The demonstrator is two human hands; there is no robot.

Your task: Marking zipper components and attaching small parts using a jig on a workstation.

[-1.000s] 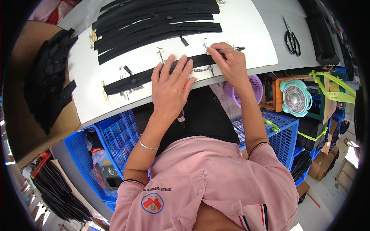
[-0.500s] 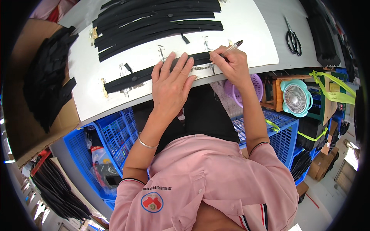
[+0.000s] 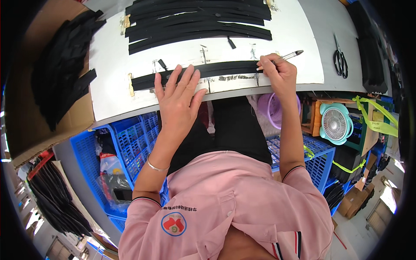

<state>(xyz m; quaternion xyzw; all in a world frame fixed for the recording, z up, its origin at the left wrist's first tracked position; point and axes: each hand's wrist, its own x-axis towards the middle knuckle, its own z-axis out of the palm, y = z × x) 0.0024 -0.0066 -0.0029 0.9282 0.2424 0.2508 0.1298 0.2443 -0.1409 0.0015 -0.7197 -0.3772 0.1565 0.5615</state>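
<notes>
— Black flat strap [image 3: 225,69], long and narrow: where does it lie?

— It lies lengthwise on the white sheet [image 3: 108,56] that covers the tabletop, close to the near edge, running from left to right.

— Left hand [image 3: 177,97]?

— Flat on the strap, palm down, fingers spread and extended. It presses; it grasps nothing, so the grip is open.

— Right hand [image 3: 279,71]?

— At the strap's right end. Its grip is closed around a clear-barrelled pen [image 3: 281,57], with the tip down at the strap and the cap end angled up to the right.

— What else is on the surface?

— A stack of similar black straps [image 3: 199,19] lies farther back on the same sheet, well apart from the hands. A heap of black pieces [image 3: 60,65] rests on brown cardboard [image 3: 26,125] to the left. Black-handled scissors [image 3: 340,56] lie on the grey surface to the right.

— Below the tabletop?

— Blue plastic crates [image 3: 130,138], a purple basket [image 3: 271,108] and a small teal fan [image 3: 334,123].
</notes>
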